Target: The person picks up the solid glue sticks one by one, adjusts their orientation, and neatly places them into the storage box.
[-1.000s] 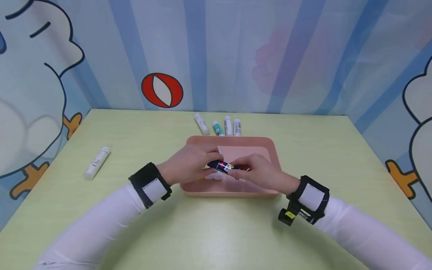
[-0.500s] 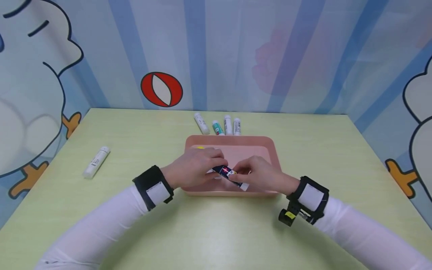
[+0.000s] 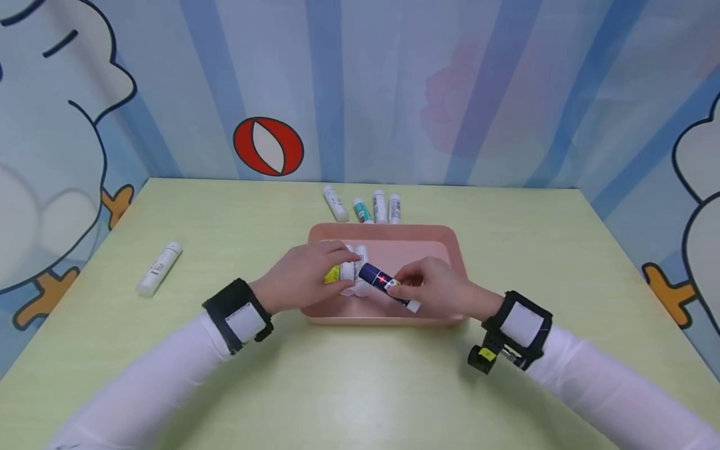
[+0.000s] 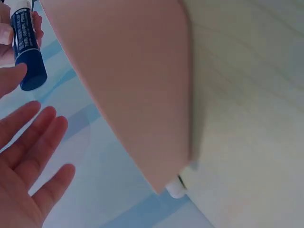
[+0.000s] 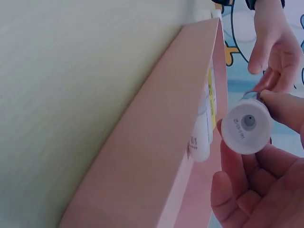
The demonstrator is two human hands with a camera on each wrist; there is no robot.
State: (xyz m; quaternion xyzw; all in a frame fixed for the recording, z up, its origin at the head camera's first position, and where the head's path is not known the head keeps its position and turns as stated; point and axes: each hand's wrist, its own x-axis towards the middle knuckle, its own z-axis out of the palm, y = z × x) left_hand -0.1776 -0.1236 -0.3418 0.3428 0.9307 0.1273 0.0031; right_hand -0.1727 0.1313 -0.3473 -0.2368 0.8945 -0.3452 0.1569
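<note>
Over the pink tray [image 3: 388, 232], my right hand [image 3: 435, 286] pinches a dark blue glue stick [image 3: 378, 278] between thumb and fingers. Its white base end points down to the right; in the right wrist view the round underside of that base [image 5: 244, 133] faces the camera. My left hand [image 3: 300, 278] is just left of the glue stick's dark cap [image 4: 33, 71], fingers and thumb spread apart with nothing held. Beneath it in the tray lie white glue sticks [image 3: 362, 284] and one with a yellow label [image 3: 333, 275], partly hidden by the left hand.
Behind the tray stand or lie a white stick [image 3: 335, 204], a teal one [image 3: 362, 211] and two more white sticks [image 3: 380, 207]. Another white glue stick [image 3: 160, 269] lies at the left of the table. A printed blue backdrop [image 3: 382, 94] closes off the back.
The left hand has let go of the glue stick's dark end and drawn back to the left. The right hand keeps its hold, and the sticks in the tray show more.
</note>
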